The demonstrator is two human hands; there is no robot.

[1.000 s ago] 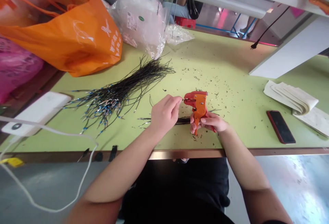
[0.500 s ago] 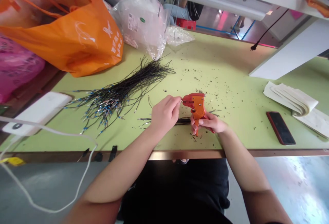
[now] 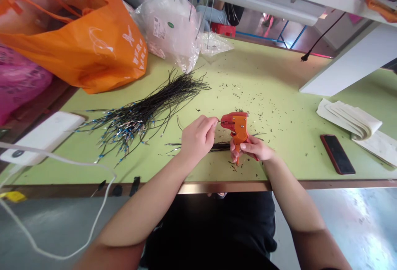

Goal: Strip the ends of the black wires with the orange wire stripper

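My right hand (image 3: pixel 252 148) is wrapped round the handles of an orange and red wire stripper (image 3: pixel 238 127), its jaws pointing left. My left hand (image 3: pixel 198 137), thumb and forefinger pinched together, holds a thin black wire (image 3: pixel 178 123) just in front of those jaws. Part of the wire shows left of the hand; the rest is hidden by the fingers. Beneath the hands and tool lies a small bunch of black wires (image 3: pixel 220 147). A larger bundle of black wires (image 3: pixel 155 102), many with blue and silvery ends, is spread to the left.
Small dark scraps (image 3: pixel 259 104) litter the green tabletop (image 3: pixel 279 67). An orange bag (image 3: pixel 102 51) and clear plastic bags (image 3: pixel 173 26) stand at the back left. A white box (image 3: pixel 43 137) with a cable lies left. To the right are a phone (image 3: pixel 337 154) and folded white strips (image 3: pixel 350 117).
The gap between my left fingertips and the stripper's jaws has widened very slightly. Both hands keep their grips, and the view has shifted a little.
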